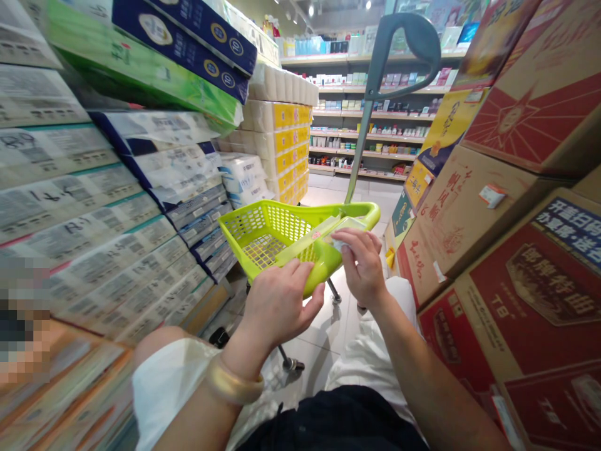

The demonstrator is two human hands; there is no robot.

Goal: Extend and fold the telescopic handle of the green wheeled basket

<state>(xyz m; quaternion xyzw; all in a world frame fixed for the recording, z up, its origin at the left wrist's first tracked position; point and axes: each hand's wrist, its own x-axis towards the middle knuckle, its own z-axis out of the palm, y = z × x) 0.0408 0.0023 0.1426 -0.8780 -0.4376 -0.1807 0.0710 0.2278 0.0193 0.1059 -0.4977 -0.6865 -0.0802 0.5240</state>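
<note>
Narrow aisle, stock stacked on both sides. A green basket [323,262] on a wheeled frame stands in front of the seated-looking wearer, between the knees and the far aisle. Through-holes in its walls, grid floor. Left hand [279,304] lies at the near rim, fingers curled over it, thumb spread below; how firmly it grips, cannot tell. Right hand [364,266] is at the basket's right corner, fingers bent and fairly narrow, tips at a small clear item [352,222] by the rim; whether they pinch it, cannot tell. A long translucent strip [307,242] with a pinkish mark slants along the basket's near side, between the hands.

Gold bangle [233,385] on the left wrist. Beyond the basket, a metal pole [358,153] rises, tilted, to a grey loop handle [377,62]. Casters [293,364] rest on pale floor tiles [319,341].

Left side: wrapped packs [89,219] in tall piles, blurred toward the edge. Right side: red-and-brown cartons [554,300]. Far end: shelves [375,116] of small boxes and bottles.
</note>
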